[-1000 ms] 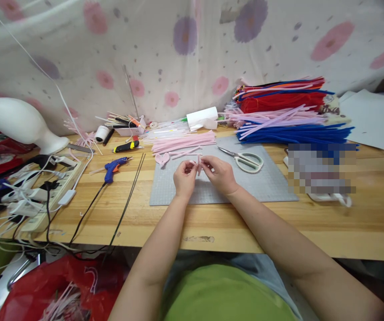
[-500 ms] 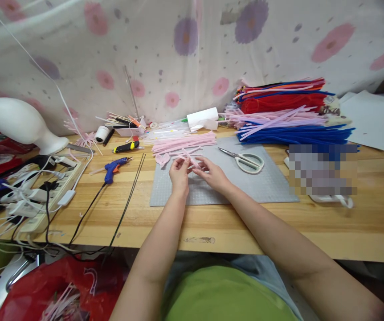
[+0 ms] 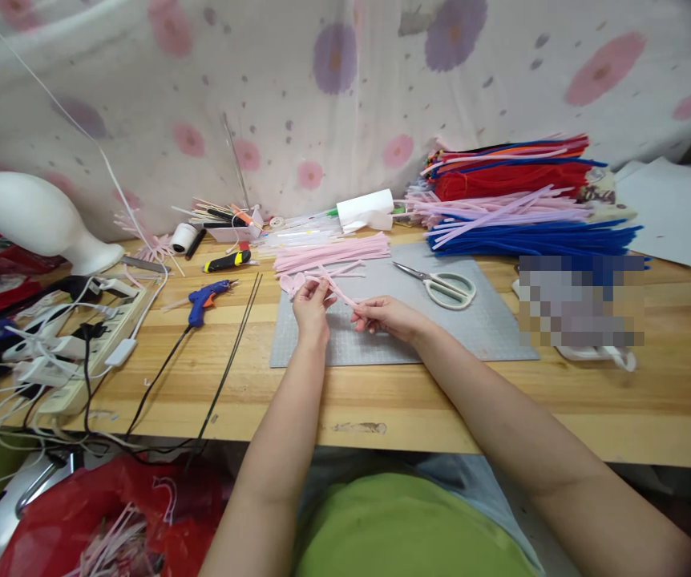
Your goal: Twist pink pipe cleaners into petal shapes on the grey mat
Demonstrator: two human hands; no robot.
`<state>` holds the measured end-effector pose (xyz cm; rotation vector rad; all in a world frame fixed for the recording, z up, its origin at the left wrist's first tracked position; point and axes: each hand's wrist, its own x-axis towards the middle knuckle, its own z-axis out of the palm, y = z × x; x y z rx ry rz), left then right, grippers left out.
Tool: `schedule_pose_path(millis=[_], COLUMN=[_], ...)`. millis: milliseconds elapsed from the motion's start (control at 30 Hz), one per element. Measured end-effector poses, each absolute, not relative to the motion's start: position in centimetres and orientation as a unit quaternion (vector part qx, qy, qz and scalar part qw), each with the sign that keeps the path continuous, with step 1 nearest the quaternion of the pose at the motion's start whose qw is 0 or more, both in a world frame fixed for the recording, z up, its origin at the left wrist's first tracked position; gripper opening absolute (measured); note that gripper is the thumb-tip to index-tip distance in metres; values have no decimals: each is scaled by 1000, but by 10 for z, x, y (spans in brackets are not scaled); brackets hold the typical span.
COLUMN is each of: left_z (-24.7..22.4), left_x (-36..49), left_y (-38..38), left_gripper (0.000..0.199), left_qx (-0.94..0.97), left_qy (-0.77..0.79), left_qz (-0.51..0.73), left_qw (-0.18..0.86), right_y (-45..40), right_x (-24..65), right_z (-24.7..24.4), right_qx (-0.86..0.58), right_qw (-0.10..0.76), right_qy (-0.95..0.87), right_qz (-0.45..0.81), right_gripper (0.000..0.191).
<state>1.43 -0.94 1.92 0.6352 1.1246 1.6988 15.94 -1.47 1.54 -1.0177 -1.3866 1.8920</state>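
A light pink pipe cleaner (image 3: 341, 294) stretches between my hands above the grey cutting mat (image 3: 442, 340). My left hand (image 3: 313, 308) pinches it near the mat's left side, its fingertips closed on the fuzzy stem. The fingers of my right hand (image 3: 385, 315) are closed around its other end. Just beyond my left hand, a pink heart-shaped piece (image 3: 288, 284) is partly covered by the fingers. Behind the hands lies a bundle of pink pipe cleaners (image 3: 333, 255). Scissors with pale handles (image 3: 450, 290) rest on the mat to the right.
Blue pipe cleaners (image 3: 531, 240) and red ones (image 3: 514, 183) are stacked at the back right. Left of the mat lie a blue glue gun (image 3: 203, 303) with its cord and a yellow-black cutter (image 3: 227, 262). A power strip (image 3: 99, 353) full of plugs and a white foam head (image 3: 33, 212) stand far left.
My hands have moved apart, the left one leftward, drawing the pink pipe cleaner out between them. The left fingers now partly cover the heart-shaped piece, which showed fully before.
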Motion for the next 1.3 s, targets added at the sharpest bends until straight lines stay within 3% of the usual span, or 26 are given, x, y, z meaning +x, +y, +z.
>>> schedule_pose_path(millis=[167, 367, 867, 1300], left_z=[18, 18, 25, 26], left_x=[13, 15, 12, 6], left_y=[-9, -14, -10, -7], left_gripper=[32, 38, 16, 16], left_qx=[246, 307, 232, 204], left_qy=[457, 416, 383, 394], left_qz=[688, 601, 662, 668], left_qw=[506, 609, 601, 598], right_y=[-14, -14, -14, -16], right_x=[159, 158, 152, 143], right_z=[11, 10, 21, 22], right_qx=[-372, -384, -343, -343], right_qw=[287, 316, 313, 317], right_qy=[-518, -492, -493, -500], right_qz=[715, 715, 736, 729], right_gripper=[26, 27, 21, 21])
